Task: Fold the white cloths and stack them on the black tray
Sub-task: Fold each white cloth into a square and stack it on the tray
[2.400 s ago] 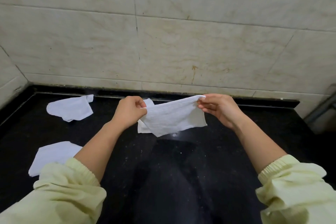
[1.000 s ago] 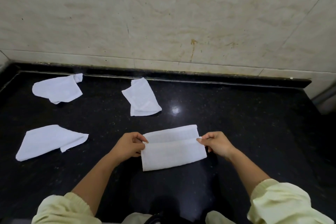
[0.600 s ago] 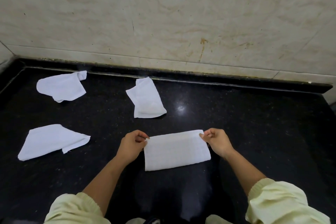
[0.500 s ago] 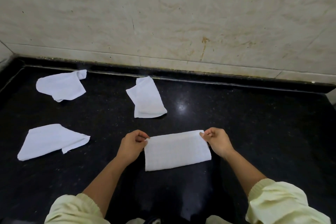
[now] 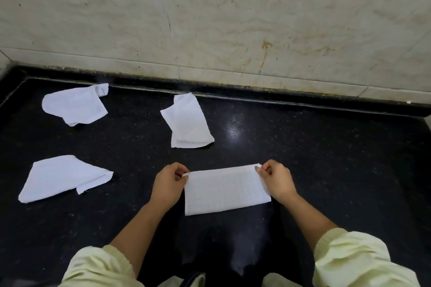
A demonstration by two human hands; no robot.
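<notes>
On black speckled surface (image 5: 326, 170): folded cloth (image 5: 226, 191) within the grip, crumpled cloth (image 5: 187, 123) just beyond it, far-left cloth (image 5: 74, 105) and near-left cloth (image 5: 63, 176) well aside.

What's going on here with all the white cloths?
A person is folding one white cloth on the black surface. The left hand and the right hand each pinch a far corner of it, and it lies flat as a neat rectangle. Three other cloths lie rumpled to the left and behind, waiting.
</notes>
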